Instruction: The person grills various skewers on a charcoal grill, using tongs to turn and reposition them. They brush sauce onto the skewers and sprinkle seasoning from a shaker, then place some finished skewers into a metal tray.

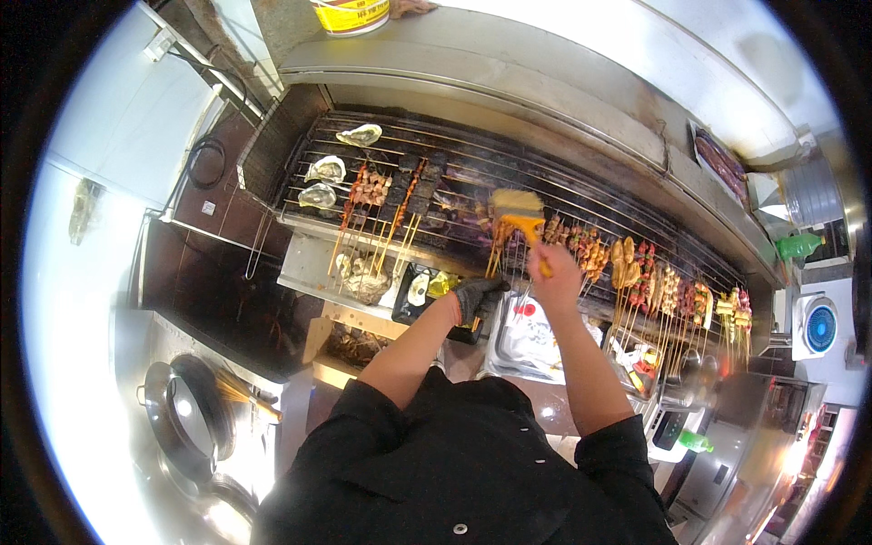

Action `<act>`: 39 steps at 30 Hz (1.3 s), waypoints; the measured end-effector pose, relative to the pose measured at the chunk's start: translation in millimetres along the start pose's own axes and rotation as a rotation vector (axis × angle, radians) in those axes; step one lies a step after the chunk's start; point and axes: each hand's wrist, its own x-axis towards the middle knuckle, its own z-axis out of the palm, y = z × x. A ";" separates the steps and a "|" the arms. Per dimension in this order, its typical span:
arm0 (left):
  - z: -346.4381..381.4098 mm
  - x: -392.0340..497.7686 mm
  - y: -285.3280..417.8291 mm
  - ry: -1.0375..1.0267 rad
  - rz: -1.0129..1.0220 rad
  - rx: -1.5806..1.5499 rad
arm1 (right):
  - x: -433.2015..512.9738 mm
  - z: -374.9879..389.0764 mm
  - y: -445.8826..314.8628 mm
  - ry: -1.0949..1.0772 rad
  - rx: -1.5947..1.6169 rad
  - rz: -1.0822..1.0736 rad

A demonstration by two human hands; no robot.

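My right hand, bare, is closed around the orange handle of a wide basting brush. The brush's pale bristles are over the charcoal grill, blurred and partly covering the food beneath. My left hand wears a black glove and grips the bamboo sticks of some skewers at the grill's front edge. Stick ends poke out below that glove. Meat on these skewers shows just under the brush, its kind unclear. Right of the brush, a row of meat skewers lies across the grill grate.
Oysters in the shell and more skewers lie on the grill's left. Below the front edge are a black tray and a metal tray. A wok stands lower left. A bucket sits on the back ledge.
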 end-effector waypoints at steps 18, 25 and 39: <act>-32.0 -131.3 61.6 1.300 0.357 1.445 | 48.3 73.4 -65.5 -0.202 0.100 -0.004; -40.5 -127.9 88.5 1.368 0.025 1.436 | 118.3 171.9 -75.3 -0.139 0.136 -0.052; -73.3 -96.5 88.5 1.295 0.097 1.138 | 112.0 209.0 -66.1 -0.225 0.034 -0.109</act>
